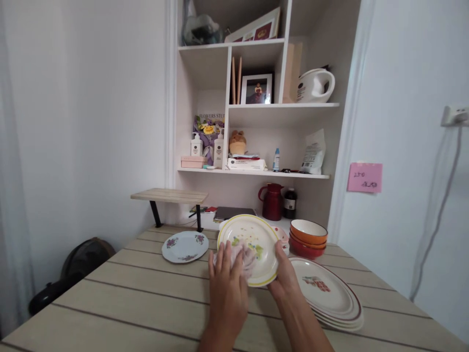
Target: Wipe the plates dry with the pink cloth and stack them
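A cream plate (260, 227) with a yellow rim and a green floral print is held up, tilted toward me, above the table. My right hand (286, 274) grips its lower right edge, thumb on the front face. Pressed against the plate's face is a pale pinkish cloth (249, 259), under the fingers of my left hand (227, 278). To the left, a white plate (185, 247) with purple flowers lies flat on the table. Oval plates (330, 288) with a dark red rim are stacked on the right, near my right forearm.
Orange and red bowls (308, 234) stand stacked behind the oval plates. A small wooden riser (170, 195) with black legs is at the back left. A red jug (272, 203) and a dark bottle (290, 203) stand beneath the white shelves (256, 173). The slatted table (120, 298) spans the foreground.
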